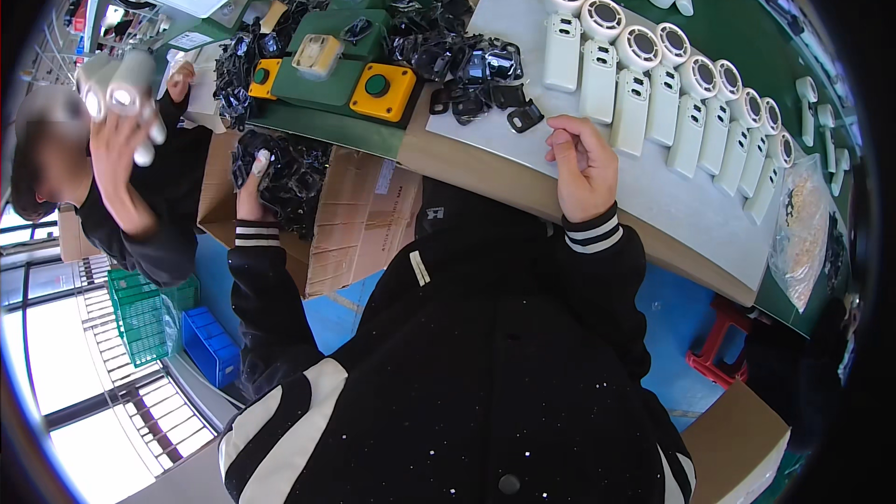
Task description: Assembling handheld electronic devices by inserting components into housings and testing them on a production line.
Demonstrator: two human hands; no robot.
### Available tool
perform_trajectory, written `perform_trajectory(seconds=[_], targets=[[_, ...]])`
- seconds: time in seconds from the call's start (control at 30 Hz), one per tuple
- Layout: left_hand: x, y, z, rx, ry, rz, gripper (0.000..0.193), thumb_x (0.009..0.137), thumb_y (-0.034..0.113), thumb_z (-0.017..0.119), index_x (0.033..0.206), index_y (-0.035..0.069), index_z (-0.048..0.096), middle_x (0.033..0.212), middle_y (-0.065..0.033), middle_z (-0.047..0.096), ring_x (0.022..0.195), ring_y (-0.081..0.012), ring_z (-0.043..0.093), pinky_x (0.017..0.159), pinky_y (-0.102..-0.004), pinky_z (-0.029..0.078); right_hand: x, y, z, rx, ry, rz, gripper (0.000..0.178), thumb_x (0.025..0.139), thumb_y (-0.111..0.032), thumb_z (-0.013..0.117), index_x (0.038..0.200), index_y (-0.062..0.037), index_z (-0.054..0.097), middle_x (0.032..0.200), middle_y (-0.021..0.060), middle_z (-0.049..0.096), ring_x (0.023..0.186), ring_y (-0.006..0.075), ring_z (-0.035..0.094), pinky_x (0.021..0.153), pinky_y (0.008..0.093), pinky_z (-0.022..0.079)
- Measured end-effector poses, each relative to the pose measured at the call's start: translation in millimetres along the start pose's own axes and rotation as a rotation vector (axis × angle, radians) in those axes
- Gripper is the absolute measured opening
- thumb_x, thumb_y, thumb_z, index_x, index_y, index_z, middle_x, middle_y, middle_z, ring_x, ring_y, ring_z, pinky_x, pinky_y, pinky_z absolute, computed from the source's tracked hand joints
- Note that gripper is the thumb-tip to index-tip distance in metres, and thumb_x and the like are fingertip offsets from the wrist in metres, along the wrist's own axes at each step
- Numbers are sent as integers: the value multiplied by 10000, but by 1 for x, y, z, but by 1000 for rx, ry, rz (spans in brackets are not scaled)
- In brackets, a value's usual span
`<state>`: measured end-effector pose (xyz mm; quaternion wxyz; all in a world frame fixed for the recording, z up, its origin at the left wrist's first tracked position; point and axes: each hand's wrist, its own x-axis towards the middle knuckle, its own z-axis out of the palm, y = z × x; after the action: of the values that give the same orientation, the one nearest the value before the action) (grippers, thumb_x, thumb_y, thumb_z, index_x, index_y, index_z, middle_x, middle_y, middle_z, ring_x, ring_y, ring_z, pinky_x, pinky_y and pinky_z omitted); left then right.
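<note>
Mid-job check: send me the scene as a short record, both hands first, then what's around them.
left hand: at the black parts in an open carton; grip unclear
right hand: over the grey board, near a loose black part; fingers curled, hold unclear
board: row of white round-headed devices, black pile
board's left: yellow button boxes
board's right end: clear bag
co-worker's hand: raised, with blurred white items

Parts pile (476, 61) — left of fans (664, 105)

9 lined-up fans (687, 137), 2 button boxes (375, 105)
</note>
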<state>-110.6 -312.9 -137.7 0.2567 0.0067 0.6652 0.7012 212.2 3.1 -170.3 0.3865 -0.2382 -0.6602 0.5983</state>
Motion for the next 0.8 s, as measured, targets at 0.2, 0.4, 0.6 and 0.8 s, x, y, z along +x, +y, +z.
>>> perform_trajectory(seconds=[0.2,0.4,0.6,0.8], targets=[[2,11,5,-13,-69,111,420,878,196,651,1225,-24,565,1146,-119,645,980,-186,635,884,-275,492,0,2,0,-12,-4,-21,172,913,9,478,1030,25,604,819,63,557,704,133,500,663,221,442],[3,31,51,-10,-206,288,379,892,153,623,1223,-22,566,1133,-101,650,991,-189,631,888,-276,487,0,2,0,-16,-3,-25,195,881,33,470,1021,24,606,809,60,557,698,132,499,659,218,441],[22,49,130,58,-376,181,358,879,104,619,1213,-17,571,1123,-89,649,969,-186,628,891,-277,477,0,4,-3,-28,17,-14,242,832,62,452,1012,21,609,807,59,558,689,128,500,656,215,439],[27,65,253,139,-663,414,379,837,54,630,1201,-13,553,1107,-81,635,941,-188,609,896,-289,463,-1,0,-1,-42,65,-28,209,819,58,487,968,-3,619,762,43,556,614,125,464,588,222,402]])
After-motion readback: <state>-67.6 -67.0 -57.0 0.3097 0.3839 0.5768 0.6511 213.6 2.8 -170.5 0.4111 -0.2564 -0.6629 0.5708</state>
